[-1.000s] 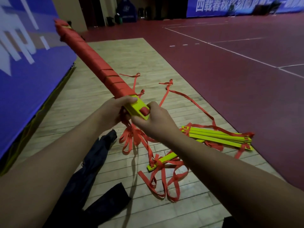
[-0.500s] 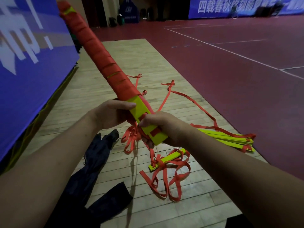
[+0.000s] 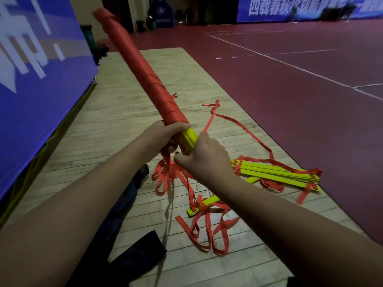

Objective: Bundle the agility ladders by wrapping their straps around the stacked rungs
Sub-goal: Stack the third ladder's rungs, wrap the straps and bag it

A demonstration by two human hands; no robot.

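Red-wrapped bundle (image 3: 145, 79) angled up. Left hand (image 3: 163, 135) has fingers (image 3: 178, 126) curled round last turn, probably pinning wrap so it can't slip. Right hand (image 3: 204, 156) curled on bare yellow end (image 3: 188, 139) just below those fingers. Loose straps (image 3: 172, 177) dangle underneath — next loop, guessing.

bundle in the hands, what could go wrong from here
1. The wrap on the bundle ends at the grip of the left hand; if that eases, the last turns may slacken.
2. The loose straps below hang tangled and seem to run to a rung on the floor; pulling may knot them or drag it.
3. The yellow end under the right hand is bare, so rungs might slide out.
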